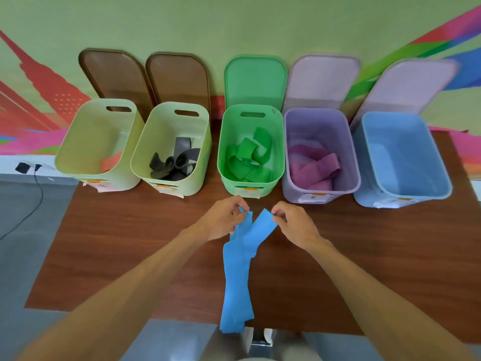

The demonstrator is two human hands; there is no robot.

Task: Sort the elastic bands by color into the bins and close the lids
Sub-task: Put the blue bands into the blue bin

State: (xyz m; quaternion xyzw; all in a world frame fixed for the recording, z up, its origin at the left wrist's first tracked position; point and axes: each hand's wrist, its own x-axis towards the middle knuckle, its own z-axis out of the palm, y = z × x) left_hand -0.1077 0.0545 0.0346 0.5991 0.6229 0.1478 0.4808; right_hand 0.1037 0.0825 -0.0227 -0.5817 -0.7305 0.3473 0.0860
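**Here, blue bands held at mid-worktop; blue bin unfilled**

The left hand (226, 220) and the right hand (294, 222) each pinch, with curled fingers, one upper end of the flat bright-blue elastic fabric bands (238, 277). The bands hang toward the viewer, and their lower end reaches past the near edge of the dark wood-grain worktop (130, 243). They are well apart from the light-blue plastic bin (364, 188) at the right end of the row, in which no bands can be seen.

Likely faults: the limp strips may slip from so light a pinch. The long tail may drag on the worktop edge, or catch the rim of the lilac plastic bin (286, 183) on the way right. A strip left draped over a rim would keep a lid from seating.

All five lids, including the pale lilac lid (408, 84) behind the blue bin, stand upright against the wall. Behind them is a green wall painted with a red and pink mural (39, 82). At the left, a black cable (39, 194) crosses the grey floor (15, 256).
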